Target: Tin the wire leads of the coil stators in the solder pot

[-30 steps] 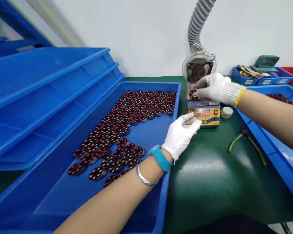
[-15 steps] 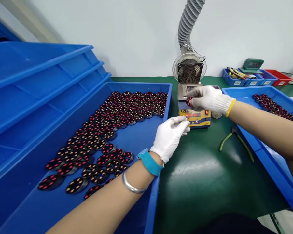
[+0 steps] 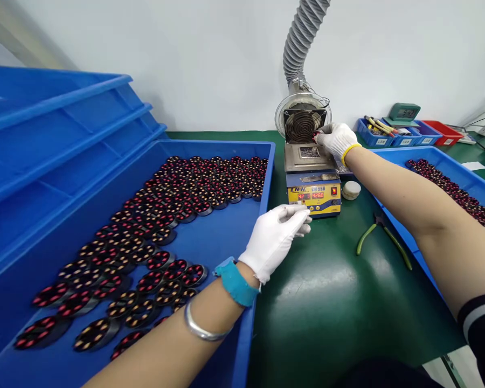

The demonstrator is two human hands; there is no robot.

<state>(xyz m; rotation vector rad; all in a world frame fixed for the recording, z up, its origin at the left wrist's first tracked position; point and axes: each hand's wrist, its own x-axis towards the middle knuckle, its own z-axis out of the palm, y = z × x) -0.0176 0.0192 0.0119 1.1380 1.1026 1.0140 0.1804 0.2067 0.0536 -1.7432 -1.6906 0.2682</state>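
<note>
My right hand (image 3: 337,141), in a white glove with a yellow cuff, pinches a small black coil ring (image 3: 316,136) with red windings. It is beside the fan grille (image 3: 303,126), at the back right of a solder pot (image 3: 293,157) whose yellow front panel has lit red digits. Closer to me, my left hand (image 3: 272,237) in a white glove is closed, thumb against fingers, over the gap between tray and pot. What lies between its fingertips, if anything, is hidden. Several coil rings (image 3: 167,207) with red or copper-coloured windings lie in the left blue tray (image 3: 210,237).
Green-handled cutters (image 3: 382,231) lie on the green table (image 3: 327,302), near a round white container (image 3: 351,189). Another blue tray (image 3: 440,161) at right holds smaller parts. Stacked blue trays (image 3: 64,134) rise at left. Behind the pot stands a grey duct hose (image 3: 305,40).
My right hand has moved from in front of the pot up and back beside the fan grille, with the coil ring. My left hand stays pinched near the pot. The view has shifted slightly right.
</note>
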